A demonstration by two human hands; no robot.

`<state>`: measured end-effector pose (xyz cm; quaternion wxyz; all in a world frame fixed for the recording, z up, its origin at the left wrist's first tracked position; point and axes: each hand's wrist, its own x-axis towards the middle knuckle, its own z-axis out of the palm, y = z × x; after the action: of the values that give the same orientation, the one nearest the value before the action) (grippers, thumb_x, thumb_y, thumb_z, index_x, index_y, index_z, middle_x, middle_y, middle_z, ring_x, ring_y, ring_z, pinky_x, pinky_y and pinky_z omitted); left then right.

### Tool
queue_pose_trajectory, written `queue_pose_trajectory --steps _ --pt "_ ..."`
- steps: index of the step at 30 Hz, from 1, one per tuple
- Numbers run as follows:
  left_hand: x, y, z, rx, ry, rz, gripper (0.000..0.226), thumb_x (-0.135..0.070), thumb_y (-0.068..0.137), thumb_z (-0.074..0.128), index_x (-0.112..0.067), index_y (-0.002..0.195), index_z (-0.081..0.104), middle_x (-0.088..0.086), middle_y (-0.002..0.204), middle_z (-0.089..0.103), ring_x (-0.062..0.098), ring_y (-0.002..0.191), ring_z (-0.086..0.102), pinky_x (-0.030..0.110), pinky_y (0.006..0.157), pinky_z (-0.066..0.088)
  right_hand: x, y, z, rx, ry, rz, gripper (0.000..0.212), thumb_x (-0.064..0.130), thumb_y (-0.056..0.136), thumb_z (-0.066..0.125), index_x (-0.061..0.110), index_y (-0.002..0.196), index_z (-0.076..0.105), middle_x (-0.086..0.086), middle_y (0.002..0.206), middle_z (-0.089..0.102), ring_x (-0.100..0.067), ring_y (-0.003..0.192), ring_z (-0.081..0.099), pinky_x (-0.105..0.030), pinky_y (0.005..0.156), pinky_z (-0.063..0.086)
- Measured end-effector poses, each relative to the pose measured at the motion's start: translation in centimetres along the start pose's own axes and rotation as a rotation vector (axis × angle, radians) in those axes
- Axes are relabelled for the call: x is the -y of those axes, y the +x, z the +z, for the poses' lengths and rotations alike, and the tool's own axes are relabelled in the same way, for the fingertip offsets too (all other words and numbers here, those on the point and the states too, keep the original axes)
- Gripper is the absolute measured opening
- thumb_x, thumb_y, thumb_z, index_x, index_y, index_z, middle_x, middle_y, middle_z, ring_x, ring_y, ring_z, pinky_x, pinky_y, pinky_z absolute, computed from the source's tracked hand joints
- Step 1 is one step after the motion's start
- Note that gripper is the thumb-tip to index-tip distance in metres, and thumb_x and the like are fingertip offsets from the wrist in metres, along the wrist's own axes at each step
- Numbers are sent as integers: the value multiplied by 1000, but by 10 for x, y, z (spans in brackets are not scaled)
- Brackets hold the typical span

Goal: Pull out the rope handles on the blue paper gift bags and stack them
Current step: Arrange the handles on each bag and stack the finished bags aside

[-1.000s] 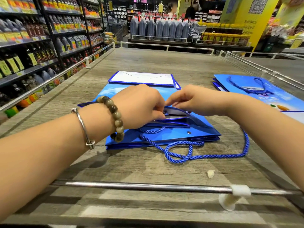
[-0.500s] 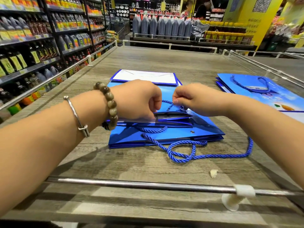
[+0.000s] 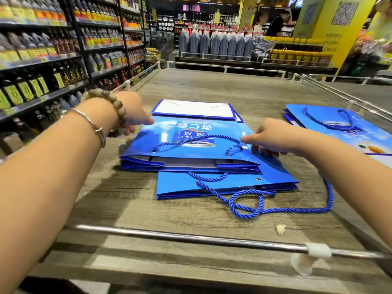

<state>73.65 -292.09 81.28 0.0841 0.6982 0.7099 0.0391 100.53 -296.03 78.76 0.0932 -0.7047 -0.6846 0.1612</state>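
A flat blue paper gift bag [image 3: 191, 145] lies on top of a pile of blue bags in the middle of the wooden table [image 3: 212, 85]. Its blue rope handle [image 3: 197, 140] arcs across its printed face. My left hand [image 3: 133, 112] grips the bag's far left edge. My right hand [image 3: 267, 139] holds its right edge beside the rope's right end. Under it lies another blue bag [image 3: 224, 183], whose long rope handle [image 3: 275, 206] trails in loops toward me. A second pile of blue bags [image 3: 339, 126] with a rope on top lies at the right.
A metal rail [image 3: 191, 237] with a white clip [image 3: 316, 250] runs along the near table edge, and more rails fence the sides. A small white scrap [image 3: 281, 229] lies near the rope. Shelves of bottles [image 3: 42, 66] stand at the left.
My hands moved apart from the bag's mouth to its left and right edges. The top bag's rope handle now lies pulled out across its face, and the bag has shifted left off the pile.
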Motion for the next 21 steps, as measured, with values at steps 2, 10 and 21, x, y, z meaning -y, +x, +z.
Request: queue_pose_trajectory --steps 2,10,21 --pt "0 0 5 48 49 -37 42 -37 88 54 5 87 62 20 100 66 28 75 54 26 60 41 5 -2 3 15 98 22 41 37 86 57 10 56 49 -2 48 45 -16 39 38 -13 30 27" --pt "6 8 10 108 -463 -59 18 0 92 40 -9 79 50 10 51 54 10 27 50 16 28 41 5 -4 1 -20 498 95 8 23 88 56 18 90 50 -2 65 48 -12 44 43 -18 35 35" --pt "-2 9 4 -335 -432 333 23 -3 85 54 -12 102 68 16 87 66 26 76 55 29 66 41 -15 2 -43 113 1232 195 28 12 91 33 10 65 45 3 28 37 -3 20 31 -7 22 22"
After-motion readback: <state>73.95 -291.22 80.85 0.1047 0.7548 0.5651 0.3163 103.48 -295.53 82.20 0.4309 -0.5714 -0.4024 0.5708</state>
